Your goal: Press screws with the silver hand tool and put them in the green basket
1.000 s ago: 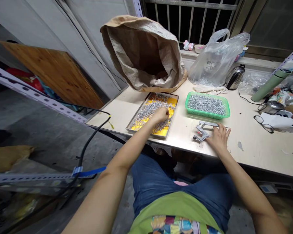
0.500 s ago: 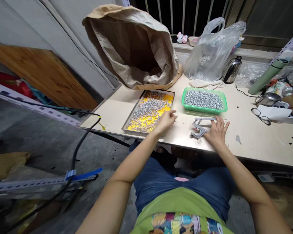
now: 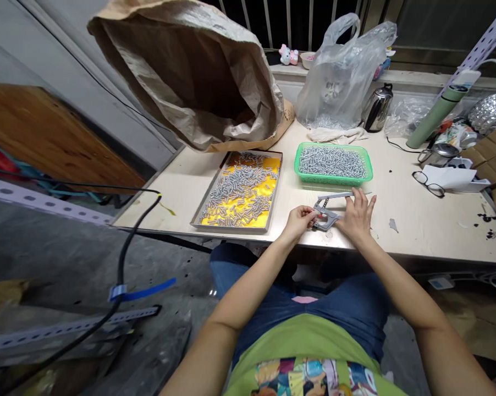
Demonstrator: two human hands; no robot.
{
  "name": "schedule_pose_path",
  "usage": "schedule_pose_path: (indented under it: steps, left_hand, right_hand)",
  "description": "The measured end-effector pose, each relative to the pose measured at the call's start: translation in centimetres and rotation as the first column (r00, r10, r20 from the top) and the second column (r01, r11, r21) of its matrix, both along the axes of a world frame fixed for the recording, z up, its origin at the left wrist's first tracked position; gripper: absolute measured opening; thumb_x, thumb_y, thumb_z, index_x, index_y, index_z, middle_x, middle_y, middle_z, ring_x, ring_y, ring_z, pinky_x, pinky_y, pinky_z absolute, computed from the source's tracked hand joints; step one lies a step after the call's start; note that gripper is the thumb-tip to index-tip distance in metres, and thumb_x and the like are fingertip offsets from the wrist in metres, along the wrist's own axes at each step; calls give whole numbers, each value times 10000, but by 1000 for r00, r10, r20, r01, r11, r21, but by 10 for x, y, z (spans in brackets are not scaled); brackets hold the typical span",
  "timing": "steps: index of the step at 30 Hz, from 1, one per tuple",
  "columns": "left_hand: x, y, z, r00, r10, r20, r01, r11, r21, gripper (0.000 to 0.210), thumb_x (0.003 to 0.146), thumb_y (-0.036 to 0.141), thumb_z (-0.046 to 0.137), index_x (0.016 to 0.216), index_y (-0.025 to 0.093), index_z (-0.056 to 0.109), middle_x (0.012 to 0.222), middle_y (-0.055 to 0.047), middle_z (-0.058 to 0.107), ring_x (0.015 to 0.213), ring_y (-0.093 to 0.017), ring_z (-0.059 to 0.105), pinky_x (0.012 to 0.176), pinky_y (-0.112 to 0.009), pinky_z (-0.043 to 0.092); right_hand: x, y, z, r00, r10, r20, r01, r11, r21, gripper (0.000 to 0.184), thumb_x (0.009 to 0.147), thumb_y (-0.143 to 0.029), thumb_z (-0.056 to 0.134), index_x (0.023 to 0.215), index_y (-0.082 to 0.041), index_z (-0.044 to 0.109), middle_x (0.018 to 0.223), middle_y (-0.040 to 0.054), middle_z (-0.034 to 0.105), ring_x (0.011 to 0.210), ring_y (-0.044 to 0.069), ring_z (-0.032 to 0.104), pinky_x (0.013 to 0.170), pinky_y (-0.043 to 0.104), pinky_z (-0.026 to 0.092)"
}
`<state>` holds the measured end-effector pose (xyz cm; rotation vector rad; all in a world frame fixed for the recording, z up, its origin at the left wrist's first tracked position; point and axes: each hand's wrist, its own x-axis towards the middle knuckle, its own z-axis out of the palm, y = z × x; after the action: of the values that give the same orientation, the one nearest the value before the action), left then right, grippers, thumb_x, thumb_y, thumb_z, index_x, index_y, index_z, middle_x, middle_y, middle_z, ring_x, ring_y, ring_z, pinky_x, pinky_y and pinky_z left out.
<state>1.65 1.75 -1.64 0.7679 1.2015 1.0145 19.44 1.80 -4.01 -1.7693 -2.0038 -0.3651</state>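
My right hand (image 3: 358, 215) is wrapped round the handles of a grey metal hand tool (image 3: 329, 219), plier-like, with a coil spring between its arms and a small red part near its jaw. The tool lies over the table's front part. My left hand (image 3: 301, 222) is closed in a pinch at the tool's jaw end; whatever sits between its fingertips is too small to make out. To the left, a shallow tray (image 3: 268, 220) with a yellow bottom holds many small silver metal pins (image 3: 242, 184). Beyond the tool, a green plastic basket (image 3: 332, 180) is filled with similar pins.
A large open paper sack (image 3: 182, 71) leans behind the tray. Towards the back stand a clear plastic bag (image 3: 330, 91), a steel kettle (image 3: 379, 108) and a green bottle (image 3: 437, 116). Eyeglasses (image 3: 428, 184) lie on the right. A black cable (image 3: 122, 258) hangs off the left.
My left hand has moved right, from beside the tray to the tool's jaw, and its fingers have come together. My right hand stays on the tool. The view has shifted slightly.
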Motion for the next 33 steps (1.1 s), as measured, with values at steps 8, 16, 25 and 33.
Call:
schedule_pose_path:
  steps: [8, 16, 25, 33]
  left_hand:
    - [1, -2, -7, 997, 42, -67, -33, 990, 141, 414, 604, 66, 724, 920, 165, 475, 560, 87, 586, 541, -89, 571, 601, -215, 450]
    - [-3, -2, -6, 967, -112, -229, 152, 974, 165, 479, 595, 19, 684, 955, 190, 419, 572, 107, 559, 561, -97, 565, 586, -218, 427]
    - [-10, 1, 2, 868, -241, -434, 365, 903, 228, 501, 634, 9, 645, 1066, 175, 453, 547, 104, 576, 573, -105, 569, 618, -238, 405]
    - [-11, 0, -4, 920, -225, -320, 297, 934, 197, 527, 596, 1, 675, 1056, 161, 474, 535, 99, 585, 571, -108, 585, 611, -230, 419]
  right_hand:
    - [-2, -1, -1, 1000, 20, 9, -20, 999, 32, 589, 857, -547, 443, 1182, -67, 546, 1407, 244, 430, 1381, 347, 264, 1155, 636, 36]
    - [-2, -2, -1, 999, 17, 28, -18, 1000, 20, 584, 851, -531, 424, 1208, -74, 497, 1458, 245, 357, 1421, 343, 188, 1156, 628, 11]
    - [-5, -4, 2, 999, 20, 35, -21, 999, 48, 579, 867, -502, 391, 1237, -64, 465, 1491, 256, 303, 1445, 328, 139, 1155, 630, -4]
    - [-4, -4, 3, 998, 47, 39, -49, 997, 59, 538, 873, -513, 423, 1175, -88, 553, 1362, 226, 479, 1375, 340, 294, 1160, 636, 43]
